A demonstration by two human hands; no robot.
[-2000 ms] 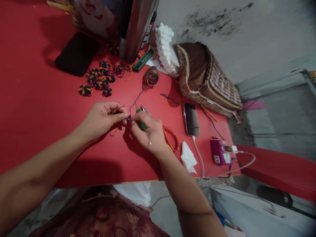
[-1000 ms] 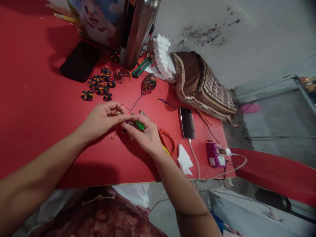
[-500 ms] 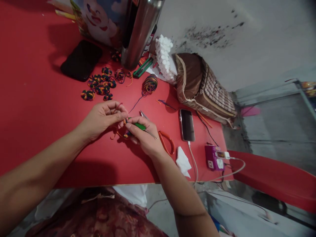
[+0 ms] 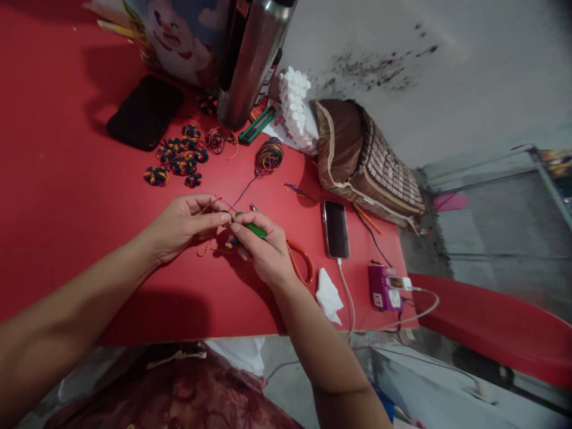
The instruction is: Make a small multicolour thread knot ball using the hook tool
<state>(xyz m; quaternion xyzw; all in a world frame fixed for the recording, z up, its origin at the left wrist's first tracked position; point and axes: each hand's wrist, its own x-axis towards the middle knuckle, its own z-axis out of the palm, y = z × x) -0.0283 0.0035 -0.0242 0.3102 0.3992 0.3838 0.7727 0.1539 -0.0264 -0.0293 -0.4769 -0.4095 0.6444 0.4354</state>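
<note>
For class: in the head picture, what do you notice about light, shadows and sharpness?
Head view: a pale streak of glare runs down the metal flask; head view: soft shadows darken the red table below the left hand and right hand; head view: the small yarn piece is too soft to show its stitches.

On the table (image 4: 67,238) I watch remotely, the ball of yarn (image 4: 270,154) lies beyond the left hand (image 4: 185,228) and right hand (image 4: 263,245), the yarn pieces (image 4: 182,165) to its left, the flask (image 4: 255,62) behind these, the phone (image 4: 335,229) to the right, the tissue (image 4: 329,297) before the phone and the power box (image 4: 378,282) farther right.
</note>
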